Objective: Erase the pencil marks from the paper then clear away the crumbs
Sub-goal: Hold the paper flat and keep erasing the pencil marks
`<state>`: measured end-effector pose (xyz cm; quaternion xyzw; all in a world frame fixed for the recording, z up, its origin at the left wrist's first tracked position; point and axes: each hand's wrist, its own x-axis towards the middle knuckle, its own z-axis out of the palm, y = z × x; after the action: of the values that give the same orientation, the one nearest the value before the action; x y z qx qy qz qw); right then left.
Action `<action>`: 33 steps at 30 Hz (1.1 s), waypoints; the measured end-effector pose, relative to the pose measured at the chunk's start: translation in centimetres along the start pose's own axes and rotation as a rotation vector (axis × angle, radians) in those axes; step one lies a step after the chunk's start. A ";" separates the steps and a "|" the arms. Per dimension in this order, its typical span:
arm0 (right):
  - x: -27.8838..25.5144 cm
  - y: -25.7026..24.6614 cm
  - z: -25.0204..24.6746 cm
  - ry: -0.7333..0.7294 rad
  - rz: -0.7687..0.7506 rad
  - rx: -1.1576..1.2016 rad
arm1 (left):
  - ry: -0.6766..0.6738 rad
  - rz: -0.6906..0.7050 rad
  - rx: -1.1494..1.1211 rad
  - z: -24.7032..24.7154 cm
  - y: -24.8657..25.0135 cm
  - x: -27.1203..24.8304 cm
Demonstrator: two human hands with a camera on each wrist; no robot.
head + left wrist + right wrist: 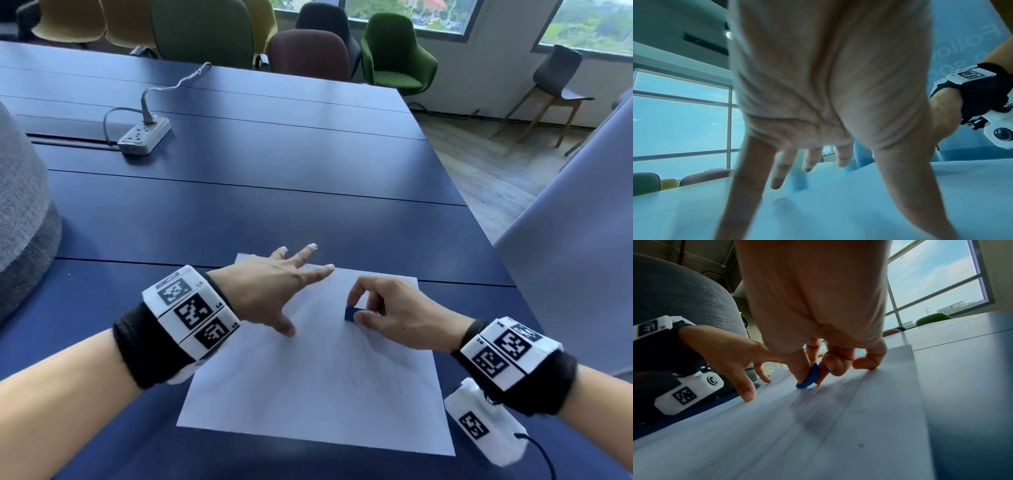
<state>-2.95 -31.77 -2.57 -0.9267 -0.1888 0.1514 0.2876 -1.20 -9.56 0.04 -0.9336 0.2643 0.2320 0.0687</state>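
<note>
head view: pinching a blue eraser [352,313] in the right hand [400,317] at centre frame, rubbing the upper part of the paper [308,394]; splaying the left hand [270,291] flat, gripping nothing, pinning the sheet; faint pencil marks [359,373] remaining lower centre, so likely erasing midway. left wrist view: pressing straight fingers [779,175] down. right wrist view: dragging the eraser tip at centre; spotting no crumbs, sweeping not yet begun.

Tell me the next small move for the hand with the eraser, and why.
Probably draw the eraser back toward the body over the faint pencil marks. The right hand pinches it with its tip down on the paper, the marks nearer the body still show, and the left hand lies spread with its fingertips on the sheet, steadying it.
</note>
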 end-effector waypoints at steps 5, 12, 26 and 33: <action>0.9 -0.3 -0.2 -0.020 0.007 -0.002 | -0.024 0.092 -0.083 0.8 -0.2 -0.7; 0.4 -1.2 0.3 -0.059 -0.031 0.012 | -0.145 0.052 -0.085 1.8 0.2 -0.5; -0.2 -2.1 0.4 -0.268 -0.059 0.007 | -0.096 0.062 -0.032 2.3 0.4 0.1; -0.8 -2.6 1.0 -0.309 -0.098 0.046 | -0.100 0.062 -0.034 2.2 0.4 0.1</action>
<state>-4.74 -29.72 -1.66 -0.8752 -0.2722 0.2821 0.2836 -2.20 -9.40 -1.99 -0.9131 0.2856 0.2849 0.0589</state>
